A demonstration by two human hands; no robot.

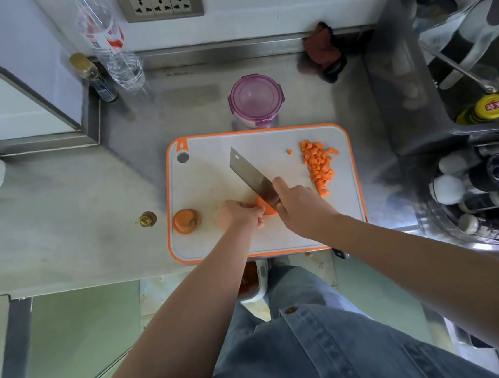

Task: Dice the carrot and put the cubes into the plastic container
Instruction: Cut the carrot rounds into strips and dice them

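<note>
Progress: partway. A heap of carrot cubes (319,167) lay at the right side of the cutting board (210,174), with one stray cube (289,152) just beside the heap. None had gone into the plastic container (255,100), which stood on the table (61,207) just behind the board's far edge, its purple-rimmed lid on as far as I could see.

One carrot piece (267,208) was under work near the middle of the board's near half. A thick carrot end (186,221) sat uncut at the board's near left corner. A small stem stub (147,219) lay off the board on the table, to the left.

Judged left to do: finish dicing the piece in hand, deal with the carrot end, open the container, transfer all cubes.

Left hand (240,217): fingers curled down over the carrot piece, pinning it to the board. Only the piece's right edge showed past my knuckles.

Right hand (300,202): closed round the handle of the knife (248,170), forefinger laid along the blade's back. The blade pointed away and left, its heel down against the exposed end of the carrot piece, close beside my left knuckles. How deep the edge sat in the carrot I could not tell.
</note>
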